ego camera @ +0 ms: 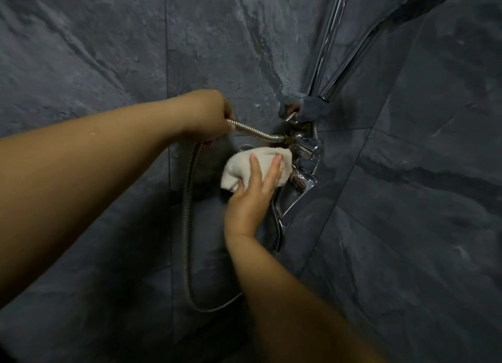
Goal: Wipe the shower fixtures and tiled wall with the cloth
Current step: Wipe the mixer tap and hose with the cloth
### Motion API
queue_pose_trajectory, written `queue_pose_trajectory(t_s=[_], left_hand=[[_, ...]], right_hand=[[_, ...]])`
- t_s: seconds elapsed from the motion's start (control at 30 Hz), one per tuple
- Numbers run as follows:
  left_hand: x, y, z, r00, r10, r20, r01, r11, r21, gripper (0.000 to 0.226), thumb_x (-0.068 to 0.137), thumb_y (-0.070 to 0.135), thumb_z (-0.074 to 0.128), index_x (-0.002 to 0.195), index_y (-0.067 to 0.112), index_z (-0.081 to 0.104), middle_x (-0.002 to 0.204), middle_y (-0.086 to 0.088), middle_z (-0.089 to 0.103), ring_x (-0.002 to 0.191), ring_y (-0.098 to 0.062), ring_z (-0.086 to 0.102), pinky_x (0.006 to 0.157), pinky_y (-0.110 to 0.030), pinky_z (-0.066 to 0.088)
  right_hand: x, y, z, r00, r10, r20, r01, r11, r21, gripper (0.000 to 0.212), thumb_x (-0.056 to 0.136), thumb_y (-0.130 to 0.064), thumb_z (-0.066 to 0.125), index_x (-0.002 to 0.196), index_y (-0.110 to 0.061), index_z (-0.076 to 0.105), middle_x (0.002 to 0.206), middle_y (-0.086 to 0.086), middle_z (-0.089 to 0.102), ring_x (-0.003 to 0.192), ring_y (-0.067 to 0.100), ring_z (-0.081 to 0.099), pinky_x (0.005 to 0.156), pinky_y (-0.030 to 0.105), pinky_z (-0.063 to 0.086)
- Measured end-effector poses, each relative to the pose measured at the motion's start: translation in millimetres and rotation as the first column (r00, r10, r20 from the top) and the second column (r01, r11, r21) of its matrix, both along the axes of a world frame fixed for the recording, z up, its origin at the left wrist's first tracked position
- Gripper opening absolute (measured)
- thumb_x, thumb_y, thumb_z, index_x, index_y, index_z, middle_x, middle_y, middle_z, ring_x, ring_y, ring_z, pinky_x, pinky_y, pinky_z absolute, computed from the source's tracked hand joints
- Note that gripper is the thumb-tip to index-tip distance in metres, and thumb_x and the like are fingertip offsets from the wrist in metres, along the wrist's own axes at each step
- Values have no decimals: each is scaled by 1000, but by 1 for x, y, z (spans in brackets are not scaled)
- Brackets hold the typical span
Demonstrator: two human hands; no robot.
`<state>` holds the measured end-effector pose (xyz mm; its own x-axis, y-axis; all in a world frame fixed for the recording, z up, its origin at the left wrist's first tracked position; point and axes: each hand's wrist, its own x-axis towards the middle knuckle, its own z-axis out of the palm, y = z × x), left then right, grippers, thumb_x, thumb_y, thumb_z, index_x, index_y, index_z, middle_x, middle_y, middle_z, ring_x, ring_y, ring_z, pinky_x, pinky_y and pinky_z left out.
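My left hand [207,116] grips the ribbed metal shower hose [187,207] near its joint at the chrome mixer tap [304,169], holding it out to the left. With straight fingers, my right hand [256,191] presses a bunched white cloth [244,165] against the left side of the tap. The cloth hides part of the tap body. Dark grey slate-look tiled wall [108,50] surrounds everything.
A chrome riser rail [328,42] runs up from a square bracket [307,104] above the tap. The hose hangs in a long loop down to the lower middle. A chrome lever or spout [279,226] points downward below the tap.
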<state>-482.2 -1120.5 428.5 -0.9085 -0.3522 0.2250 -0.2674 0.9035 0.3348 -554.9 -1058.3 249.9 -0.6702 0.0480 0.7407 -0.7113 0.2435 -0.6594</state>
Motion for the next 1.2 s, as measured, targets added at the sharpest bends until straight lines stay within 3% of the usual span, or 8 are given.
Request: queue_pose_trajectory(t_s=[0.2,0.3,0.43,0.6,0.77,1.0,1.1,1.2], left_hand=[[-1,-2,3,1000,-10,-13,10,1000,-2,10,93,24,52,93,20,61,60,2,56,54,-10,53,50,-23,35],[-5,-2,5,999,6,-36,-7,1000,-28,20,93,26,52,105,15,66,68,0,56,65,-17,52,62,-26,38],[-13,0,11,988,12,-156,-28,995,-98,26,91,25,56,114,16,66,110,-11,65,103,-29,57,84,-33,42],[-24,2,18,984,-11,-179,-15,990,-142,26,91,26,56,115,20,65,118,-9,63,108,-29,56,92,-41,47],[-26,0,21,987,-6,-162,-19,988,-153,27,90,28,58,115,22,65,118,-8,64,109,-28,56,94,-41,46],[-22,1,23,989,-8,-147,-11,991,-130,26,91,25,57,115,21,65,116,-8,64,107,-27,57,92,-39,46],[-19,0,20,989,6,-150,-26,991,-131,24,90,26,57,111,21,67,113,-8,65,104,-28,58,90,-39,47],[-17,-2,15,987,27,-158,-46,992,-122,23,89,27,58,109,21,68,112,-9,65,103,-29,58,88,-39,48]], right_hand=[[36,40,-20,978,207,-1,-207,978,25,59,87,13,49,124,-33,45,150,-10,14,140,4,15,107,3,15],[12,33,1,991,133,7,-133,991,5,46,88,-3,53,132,-16,50,153,6,20,141,12,15,114,20,20],[-7,18,9,995,97,-2,-94,968,234,47,80,-2,48,127,-9,55,151,20,26,141,33,13,112,50,26],[1,49,4,967,244,-76,-207,920,332,42,87,-14,36,122,-13,59,150,11,32,142,19,16,113,24,19],[-14,26,31,963,127,-238,23,840,542,47,73,-1,62,119,-7,61,130,21,54,127,37,45,106,58,31],[-23,21,49,864,-60,-499,411,657,632,40,73,-15,39,100,-5,68,89,11,68,79,25,65,77,32,47],[-23,25,55,873,-63,-483,421,596,684,24,63,-14,59,84,-7,66,81,9,66,73,24,64,73,30,49],[-22,36,49,883,65,-465,331,617,714,29,69,-12,42,82,-3,67,93,18,69,82,32,67,77,34,52]])
